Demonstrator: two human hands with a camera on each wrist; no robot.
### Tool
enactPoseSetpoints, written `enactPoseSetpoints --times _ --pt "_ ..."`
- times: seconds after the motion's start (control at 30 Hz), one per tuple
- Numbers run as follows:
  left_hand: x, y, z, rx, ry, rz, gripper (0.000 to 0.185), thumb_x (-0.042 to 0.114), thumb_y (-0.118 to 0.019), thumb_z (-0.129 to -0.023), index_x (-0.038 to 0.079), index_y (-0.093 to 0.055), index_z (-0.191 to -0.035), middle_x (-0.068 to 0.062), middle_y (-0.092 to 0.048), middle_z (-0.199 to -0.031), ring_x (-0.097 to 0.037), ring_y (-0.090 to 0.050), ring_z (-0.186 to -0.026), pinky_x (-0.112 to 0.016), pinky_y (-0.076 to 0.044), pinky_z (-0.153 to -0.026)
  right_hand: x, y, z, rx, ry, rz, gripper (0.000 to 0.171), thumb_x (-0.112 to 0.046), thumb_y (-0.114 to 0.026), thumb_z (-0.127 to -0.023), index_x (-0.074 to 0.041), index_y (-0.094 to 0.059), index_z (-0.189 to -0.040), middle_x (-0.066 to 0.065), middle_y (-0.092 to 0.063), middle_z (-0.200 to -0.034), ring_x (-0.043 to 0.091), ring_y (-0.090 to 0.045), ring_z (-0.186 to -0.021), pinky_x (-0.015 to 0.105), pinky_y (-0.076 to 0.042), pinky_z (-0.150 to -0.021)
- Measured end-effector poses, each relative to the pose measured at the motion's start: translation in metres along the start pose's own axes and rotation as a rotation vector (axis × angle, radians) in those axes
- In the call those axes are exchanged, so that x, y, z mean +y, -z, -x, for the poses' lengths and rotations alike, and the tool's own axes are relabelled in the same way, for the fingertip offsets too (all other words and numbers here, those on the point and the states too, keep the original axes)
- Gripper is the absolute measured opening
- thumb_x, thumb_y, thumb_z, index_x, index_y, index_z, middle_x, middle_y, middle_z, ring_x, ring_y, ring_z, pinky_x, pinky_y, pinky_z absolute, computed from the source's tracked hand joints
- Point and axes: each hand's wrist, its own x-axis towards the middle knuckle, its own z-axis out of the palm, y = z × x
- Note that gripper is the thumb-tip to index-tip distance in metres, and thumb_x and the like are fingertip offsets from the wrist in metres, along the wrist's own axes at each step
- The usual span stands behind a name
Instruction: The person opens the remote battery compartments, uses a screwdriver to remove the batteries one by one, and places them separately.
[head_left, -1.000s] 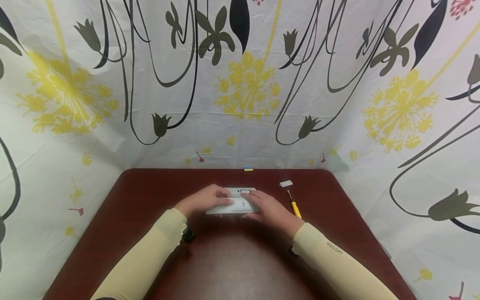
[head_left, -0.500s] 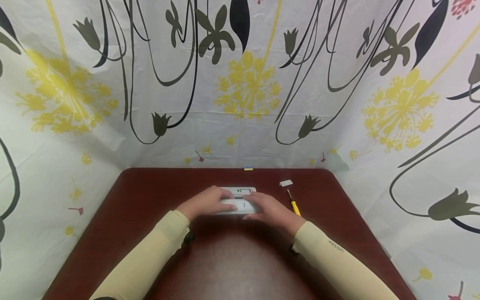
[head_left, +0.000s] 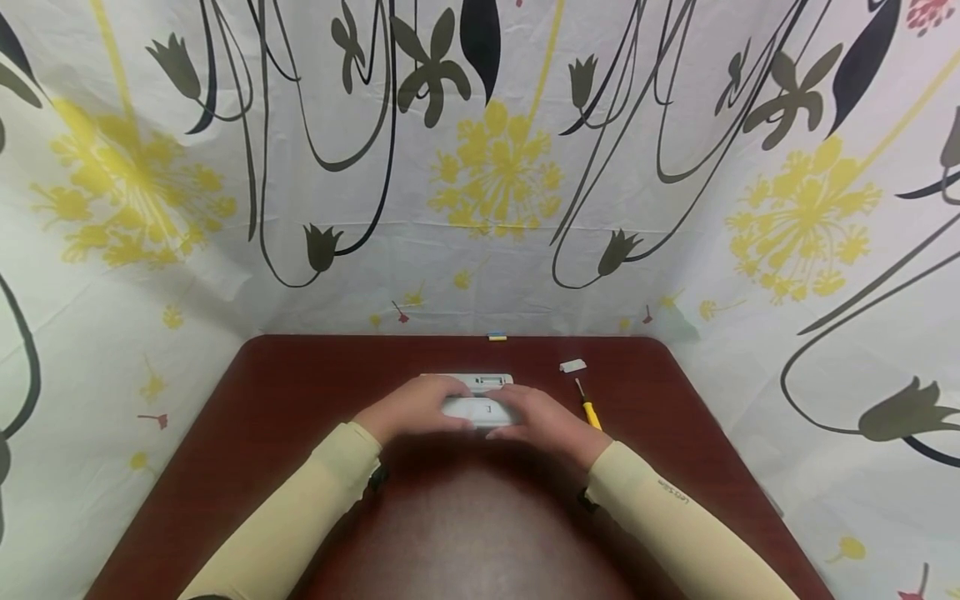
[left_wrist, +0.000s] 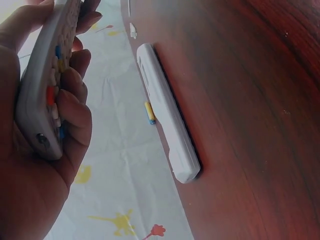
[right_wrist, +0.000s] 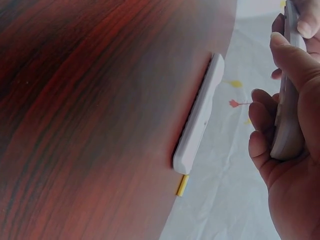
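Above the table's middle, the left hand and right hand curl their fingers around a white remote. Another white remote lies just behind, toward the far edge.

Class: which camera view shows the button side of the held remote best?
The left wrist view: the remote in the left hand shows coloured buttons. The right wrist view shows only its edge in the right hand. The head view shows its plain back.

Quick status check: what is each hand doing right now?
Left hand: fingers curled round one end of the white remote, holding it.
Right hand: fingers curled round the other end of the same remote.
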Motion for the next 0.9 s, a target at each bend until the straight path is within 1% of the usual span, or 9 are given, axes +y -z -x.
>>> enactPoseSetpoints --times 0.17,0.3,0.4,0.5,0.63,0.77,0.9 --pt "0.0032 0.0003 0.0011 0.006 0.004 -0.015 0.049 0.055 -0.086 -0.093 0.026 -0.077 -0.131 0.013 -0.072 -0.126 -0.011 -0.063 -0.107 -0.036 -0.054 -0.095 -0.0001 0.0001 -0.0001 0.0 -0.008 -0.006 0.063 -0.044 -0.087 -0.097 -0.025 -0.065 -0.154 -0.008 -0.068 -0.142 0.01 -0.062 -0.116 0.037 -0.056 -0.097" --pt "0.0039 -0.0005 0.0021 0.011 0.002 -0.032 0.053 0.055 -0.088 -0.091 0.027 -0.076 -0.134 0.012 -0.072 -0.131 -0.011 -0.062 -0.111 -0.037 -0.054 -0.099 0.0005 0.0001 0.0 -0.007 -0.015 -0.014 0.063 -0.047 -0.086 -0.098 -0.027 -0.065 -0.153 -0.01 -0.068 -0.142 0.009 -0.062 -0.116 0.036 -0.056 -0.096" --pt "0.0026 -0.0018 0.002 0.012 -0.021 -0.064 0.056 0.056 -0.088 -0.091 0.028 -0.074 -0.138 0.012 -0.071 -0.135 -0.011 -0.062 -0.113 -0.037 -0.054 -0.1 0.0008 0.0006 -0.0001 -0.01 -0.017 -0.024 0.062 -0.048 -0.086 -0.097 -0.028 -0.066 -0.152 -0.012 -0.068 -0.14 0.009 -0.063 -0.115 0.036 -0.057 -0.096" --pt "0.0014 -0.0035 0.001 0.015 -0.06 -0.111 0.058 0.056 -0.087 -0.093 0.029 -0.072 -0.141 0.011 -0.07 -0.138 -0.01 -0.062 -0.114 -0.035 -0.055 -0.099 0.0011 0.0013 -0.0005 -0.017 -0.033 -0.033 0.062 -0.05 -0.086 -0.097 -0.03 -0.066 -0.152 -0.014 -0.068 -0.14 0.008 -0.063 -0.114 0.035 -0.057 -0.095" --pt "0.0019 -0.0046 0.0 0.033 -0.097 -0.158 0.058 0.056 -0.085 -0.095 0.029 -0.071 -0.144 0.009 -0.068 -0.141 -0.011 -0.063 -0.117 -0.035 -0.055 -0.1 0.0018 0.0017 -0.0011 -0.023 -0.056 -0.047 0.064 -0.053 -0.085 -0.096 -0.032 -0.065 -0.153 -0.015 -0.067 -0.141 0.008 -0.062 -0.114 0.035 -0.057 -0.096" --pt "0.0022 -0.0058 -0.0004 0.043 -0.106 -0.187 0.06 0.059 -0.083 -0.095 0.028 -0.071 -0.144 0.008 -0.068 -0.142 -0.011 -0.062 -0.12 -0.034 -0.055 -0.101 0.0018 0.0026 -0.0014 -0.016 -0.057 -0.052 0.065 -0.051 -0.087 -0.095 -0.031 -0.066 -0.153 -0.013 -0.068 -0.142 0.01 -0.063 -0.114 0.036 -0.057 -0.095" --pt "0.0016 -0.0079 -0.001 0.052 -0.114 -0.198 0.06 0.064 -0.082 -0.095 0.028 -0.072 -0.142 0.009 -0.067 -0.136 -0.01 -0.062 -0.114 -0.032 -0.056 -0.095 0.0009 0.0027 -0.0015 -0.017 -0.057 -0.045 0.065 -0.051 -0.087 -0.095 -0.03 -0.066 -0.153 -0.012 -0.068 -0.142 0.01 -0.063 -0.114 0.036 -0.058 -0.095"
